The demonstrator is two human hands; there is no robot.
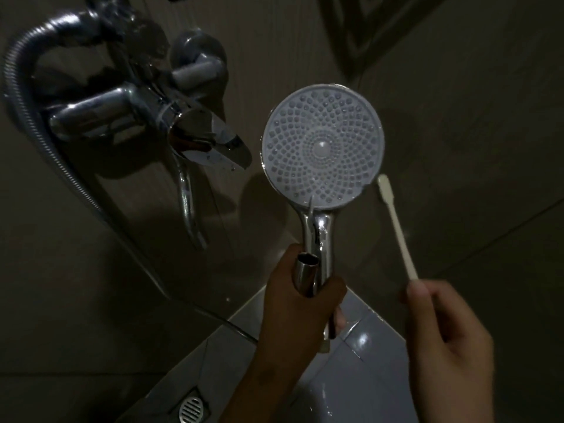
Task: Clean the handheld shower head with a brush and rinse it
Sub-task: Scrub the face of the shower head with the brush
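The handheld shower head (322,147) faces me in the middle of the view, its round white nozzle face wet and its chrome handle pointing down. My left hand (297,296) grips that handle from the left. My right hand (448,328) pinches the lower end of a thin cream brush (396,227), like a toothbrush. The brush stands nearly upright, its head just right of the shower head's lower rim, a small gap between them.
A chrome wall mixer tap (128,117) with its spout (219,148) and lever is at the left. A ribbed metal hose (36,117) loops down from it. Grey floor tiles and a round floor drain (190,410) lie below. Dim tiled walls surround.
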